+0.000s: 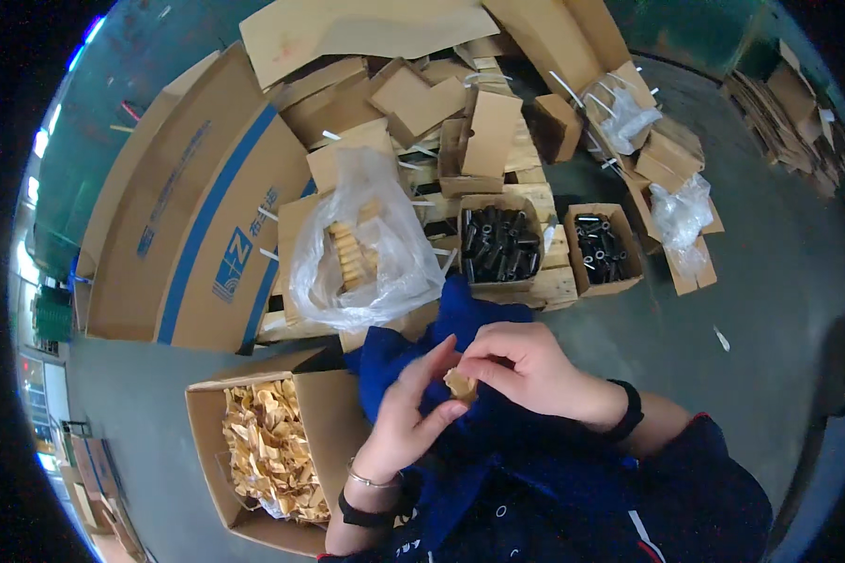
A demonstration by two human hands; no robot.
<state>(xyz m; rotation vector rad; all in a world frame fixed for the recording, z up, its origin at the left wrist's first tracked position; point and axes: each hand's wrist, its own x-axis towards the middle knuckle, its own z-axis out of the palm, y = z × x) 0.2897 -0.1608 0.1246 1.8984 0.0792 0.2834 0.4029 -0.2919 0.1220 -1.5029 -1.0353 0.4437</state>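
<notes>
Over my lap, both hands meet on a small tan paper-wrapped piece. My left hand pinches it from below with thumb and fingers, a bracelet on the wrist. My right hand grips it from above, fingers curled, a black band on the wrist. Blue cloth lies under and beyond the hands. Just left of my left arm stands an open cardboard box filled with crumpled tan wrappers.
Ahead, a clear plastic bag holds several tan blocks. Two small open boxes of black cylinders sit on a wooden pallet and the floor. Large flattened cartons lean at left; more boxes and bags lie at right.
</notes>
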